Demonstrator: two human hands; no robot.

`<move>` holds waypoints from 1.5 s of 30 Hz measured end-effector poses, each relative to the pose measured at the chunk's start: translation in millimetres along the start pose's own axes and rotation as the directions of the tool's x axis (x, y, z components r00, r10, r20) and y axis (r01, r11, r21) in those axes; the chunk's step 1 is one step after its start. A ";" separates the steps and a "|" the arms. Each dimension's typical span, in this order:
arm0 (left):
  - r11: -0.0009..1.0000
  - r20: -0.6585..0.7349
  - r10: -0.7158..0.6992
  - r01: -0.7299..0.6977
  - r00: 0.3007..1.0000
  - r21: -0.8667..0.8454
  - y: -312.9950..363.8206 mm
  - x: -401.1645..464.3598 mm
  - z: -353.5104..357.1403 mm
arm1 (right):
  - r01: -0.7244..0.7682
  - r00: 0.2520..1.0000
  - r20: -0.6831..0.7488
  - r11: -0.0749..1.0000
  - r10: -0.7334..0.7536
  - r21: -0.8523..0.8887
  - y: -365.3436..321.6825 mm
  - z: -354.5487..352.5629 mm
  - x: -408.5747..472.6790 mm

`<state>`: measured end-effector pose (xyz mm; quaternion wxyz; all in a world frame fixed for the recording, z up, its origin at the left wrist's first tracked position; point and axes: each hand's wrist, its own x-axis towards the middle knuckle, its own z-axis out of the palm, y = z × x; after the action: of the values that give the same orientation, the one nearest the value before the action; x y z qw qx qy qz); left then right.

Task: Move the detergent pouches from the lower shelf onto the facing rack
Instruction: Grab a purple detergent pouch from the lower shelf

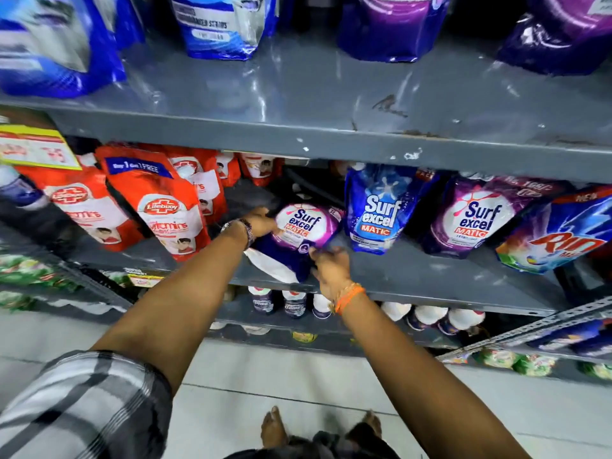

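A purple Surf Excel Matic pouch lies tilted on the grey middle shelf, its base near the front edge. My left hand grips its upper left side. My right hand touches its lower right corner with the fingers spread. Beside it on the same shelf stand a blue Surf Excel pouch, another purple Surf Excel pouch and a blue Rin pouch.
Red Lifebuoy pouches fill the shelf's left part. The shelf above carries blue and purple pouches at its back. Bottles stand on the shelf below. A rack juts in at the right. My bare feet are on the tiled floor.
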<state>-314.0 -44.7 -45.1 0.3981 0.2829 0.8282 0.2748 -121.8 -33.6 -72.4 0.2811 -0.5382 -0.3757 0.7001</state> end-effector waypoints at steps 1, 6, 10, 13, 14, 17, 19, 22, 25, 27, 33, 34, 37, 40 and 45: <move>0.998 0.046 -0.026 0.028 0.999 -0.055 -2.2 -1.7 0.2 | -0.007 1.000 -0.005 1.000 0.007 -0.009 -5.8 4.4 3.5; 0.942 0.143 -0.037 0.083 0.989 -0.325 -31.7 -10.3 -6.4 | -0.160 0.976 0.118 0.973 0.181 -0.167 -29.6 5.2 11.7; 0.855 0.094 0.033 0.020 0.995 -0.518 -50.0 -25.4 -9.6 | -0.176 0.947 0.238 0.969 0.215 -0.175 -28.3 5.8 11.0; 0.803 -0.032 0.141 -0.134 0.989 -0.581 -54.2 -39.5 -14.1 | -0.051 0.960 0.263 0.986 0.092 -0.156 -31.7 10.5 7.8; 0.787 -0.055 0.186 -0.182 0.981 -0.589 -53.6 -44.4 -16.3 | 0.007 0.961 0.273 0.986 0.039 -0.166 -33.6 11.9 8.5; 0.746 -0.123 0.267 -0.286 0.956 -0.602 -45.7 -52.4 -27.8 | 0.157 0.936 0.336 0.978 -0.104 -0.135 -48.7 16.5 5.7; 0.733 -0.189 0.315 -0.365 0.930 -0.574 -38.7 -55.9 -34.4 | 0.249 0.909 0.368 0.963 -0.196 -0.102 -61.2 21.0 2.6; 0.725 -0.292 0.333 -0.442 0.896 -0.528 -29.5 -56.5 -34.8 | 0.401 0.883 0.329 0.902 -0.335 -0.157 -69.8 35.2 10.2; 0.733 -0.404 0.352 -0.518 0.844 -0.442 -23.9 -54.1 -27.7 | 0.524 0.845 0.257 0.820 -0.469 -0.229 -68.7 48.5 16.6; 0.738 -0.447 0.340 -0.529 0.827 -0.419 -23.3 -50.2 -22.2 | 0.571 0.821 0.223 0.772 -0.526 -0.280 -67.6 54.2 19.4; 0.751 -0.525 0.281 -0.524 0.803 -0.400 -29.0 -41.6 -12.9 | 0.619 0.784 0.198 0.715 -0.589 -0.324 -55.6 61.8 26.4; 0.756 -0.529 0.281 -0.524 0.801 -0.392 -31.2 -41.0 -12.4 | 0.618 0.785 0.196 0.720 -0.588 -0.316 -54.0 62.8 26.1; 0.777 -0.538 0.275 -0.514 0.797 -0.364 -33.3 -40.8 -12.5 | 0.629 0.776 0.192 0.718 -0.601 -0.298 -52.9 64.4 28.1; 0.789 -0.542 0.274 -0.508 0.794 -0.346 -29.1 -46.2 -11.6 | 0.637 0.770 0.206 0.714 -0.604 -0.290 -55.9 60.4 23.9; 0.778 -0.541 0.232 -0.488 0.808 -0.396 -36.5 -55.0 -1.2 | 0.587 0.807 0.191 0.792 -0.558 -0.168 -52.4 35.6 6.0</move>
<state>-295.4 -108.0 -41.6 0.1874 0.2489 0.7208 0.6192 -158.3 -7.5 -27.2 0.3937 -0.3792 -0.6137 0.5697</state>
